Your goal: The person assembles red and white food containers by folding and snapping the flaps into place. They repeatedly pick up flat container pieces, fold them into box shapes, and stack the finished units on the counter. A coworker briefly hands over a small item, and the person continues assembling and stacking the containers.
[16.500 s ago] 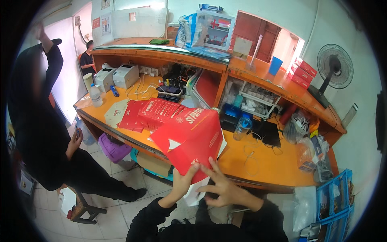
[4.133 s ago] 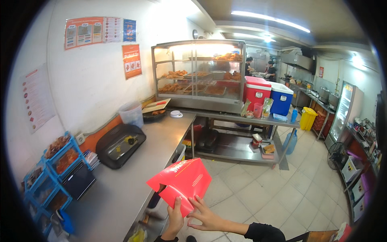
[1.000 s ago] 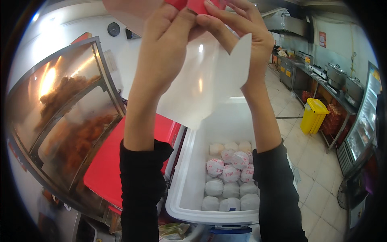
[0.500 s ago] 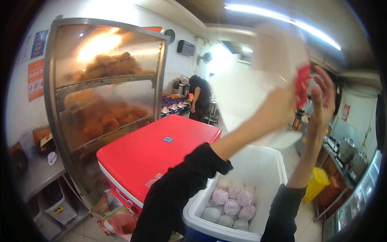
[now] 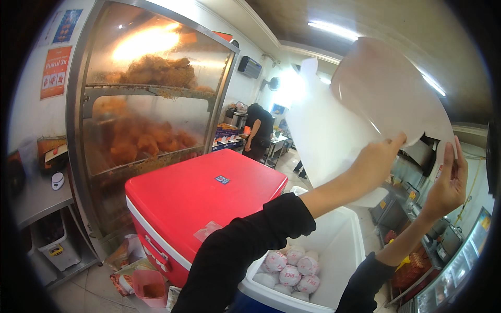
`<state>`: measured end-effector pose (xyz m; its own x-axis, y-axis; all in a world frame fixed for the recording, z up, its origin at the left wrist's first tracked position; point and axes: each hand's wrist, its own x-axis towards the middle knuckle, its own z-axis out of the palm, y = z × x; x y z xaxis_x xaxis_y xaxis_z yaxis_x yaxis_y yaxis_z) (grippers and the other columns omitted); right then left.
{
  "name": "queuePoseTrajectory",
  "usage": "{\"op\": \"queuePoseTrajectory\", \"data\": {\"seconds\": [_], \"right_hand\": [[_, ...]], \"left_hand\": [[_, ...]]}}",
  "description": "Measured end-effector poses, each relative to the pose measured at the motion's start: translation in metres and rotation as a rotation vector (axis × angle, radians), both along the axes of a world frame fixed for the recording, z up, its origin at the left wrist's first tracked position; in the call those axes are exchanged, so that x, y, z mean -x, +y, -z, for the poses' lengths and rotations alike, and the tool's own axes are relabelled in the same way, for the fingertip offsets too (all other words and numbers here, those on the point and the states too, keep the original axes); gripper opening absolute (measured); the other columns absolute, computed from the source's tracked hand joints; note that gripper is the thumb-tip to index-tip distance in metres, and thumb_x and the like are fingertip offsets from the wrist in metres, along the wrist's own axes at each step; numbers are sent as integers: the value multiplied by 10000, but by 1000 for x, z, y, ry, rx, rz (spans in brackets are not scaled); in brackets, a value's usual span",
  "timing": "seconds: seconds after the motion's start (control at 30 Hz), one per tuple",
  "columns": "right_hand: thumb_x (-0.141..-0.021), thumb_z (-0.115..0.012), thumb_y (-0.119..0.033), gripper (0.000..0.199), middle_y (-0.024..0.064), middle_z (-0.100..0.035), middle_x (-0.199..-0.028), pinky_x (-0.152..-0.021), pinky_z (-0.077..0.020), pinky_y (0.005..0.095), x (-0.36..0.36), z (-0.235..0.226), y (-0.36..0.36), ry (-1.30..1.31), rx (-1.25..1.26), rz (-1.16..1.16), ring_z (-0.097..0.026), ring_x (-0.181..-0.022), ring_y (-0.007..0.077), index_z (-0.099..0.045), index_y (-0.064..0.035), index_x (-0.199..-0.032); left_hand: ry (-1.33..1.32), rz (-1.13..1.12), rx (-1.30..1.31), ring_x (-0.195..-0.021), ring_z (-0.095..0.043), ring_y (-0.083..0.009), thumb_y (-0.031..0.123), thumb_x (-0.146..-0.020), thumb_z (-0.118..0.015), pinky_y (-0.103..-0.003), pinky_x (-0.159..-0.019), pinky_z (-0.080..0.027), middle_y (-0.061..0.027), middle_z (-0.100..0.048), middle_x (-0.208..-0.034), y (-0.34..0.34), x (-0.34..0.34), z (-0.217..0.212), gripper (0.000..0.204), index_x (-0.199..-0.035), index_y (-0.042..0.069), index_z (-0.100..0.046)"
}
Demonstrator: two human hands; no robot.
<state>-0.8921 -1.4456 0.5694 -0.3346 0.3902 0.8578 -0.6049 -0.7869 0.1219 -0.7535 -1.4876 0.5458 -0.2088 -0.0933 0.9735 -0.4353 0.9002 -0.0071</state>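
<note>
I hold up a large white paperboard piece (image 5: pixel 318 120), with a broad glossy flap (image 5: pixel 386 78) bent over at its top and a notch near the right. It looks like an unfolded box. My left hand (image 5: pixel 378 156) grips the flap's lower edge, fingers closed and partly hidden. At its right edge, my right hand (image 5: pixel 453 182) pinches the board between thumb and fingers. Below my arms stands an open cooler box (image 5: pixel 347 245), white inside and blue outside. Several round bundles (image 5: pixel 290 275) in white paper with red print lie in it.
A red cooler (image 5: pixel 209 182) with its lid closed stands at my left, beside a lit glass display cabinet (image 5: pixel 151 120) of fried food. A pink tub (image 5: pixel 150 288) sits below it. A person in black (image 5: pixel 258 128) bends over a counter farther back. Pots (image 5: pixel 450 241) stand at right.
The board was blurred by motion and its flap more upright; now the flap spreads wider to the right. Both hands are lower, the right one farther right. The view has turned slightly.
</note>
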Motion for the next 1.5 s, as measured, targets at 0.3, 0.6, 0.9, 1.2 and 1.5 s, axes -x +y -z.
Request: {"op": "queuePoseTrajectory", "data": {"seconds": [0.3,0.6,0.9,1.2,1.5], "right_hand": [[-696,-629,82,144,125,-650,-845,-741,-484,268,-15,10,-1,278,-8,67,-623,-785,168,-635,14,-822],[-654,-638,128,119,156,-642,-830,-747,-478,278,-56,10,-12,368,181,23,-634,-806,212,-597,57,-740],[-696,-641,109,131,118,-622,-798,-702,-441,226,-56,19,-3,468,49,-409,-589,-757,145,-613,34,-799],[-697,-641,125,125,181,-639,-858,-771,-476,292,-51,13,-8,420,194,-92,-624,-831,208,-610,53,-794],[-706,-623,142,134,176,-639,-866,-751,-484,282,-39,10,-17,444,190,-82,-621,-819,204,-610,61,-812]], "left_hand": [[138,-63,47,-858,-546,-415,-52,-711,-517,-444,-674,-467,-203,-555,-986,12,-23,-17,404,-1075,53,-374],[148,87,189,-812,-539,-410,30,-758,-503,-441,-634,-460,-196,-510,-984,30,-16,-9,344,-1074,45,-369],[177,148,289,-721,-558,-410,-45,-686,-532,-433,-542,-481,-195,-494,-991,20,-18,-14,443,-1071,54,-339],[250,309,337,-765,-562,-409,-71,-682,-534,-425,-546,-467,-189,-538,-967,28,-11,-10,464,-1090,46,-346],[239,294,460,-775,-573,-381,-17,-683,-574,-405,-584,-467,-212,-517,-986,22,-11,-14,585,-1218,23,-341]]}}
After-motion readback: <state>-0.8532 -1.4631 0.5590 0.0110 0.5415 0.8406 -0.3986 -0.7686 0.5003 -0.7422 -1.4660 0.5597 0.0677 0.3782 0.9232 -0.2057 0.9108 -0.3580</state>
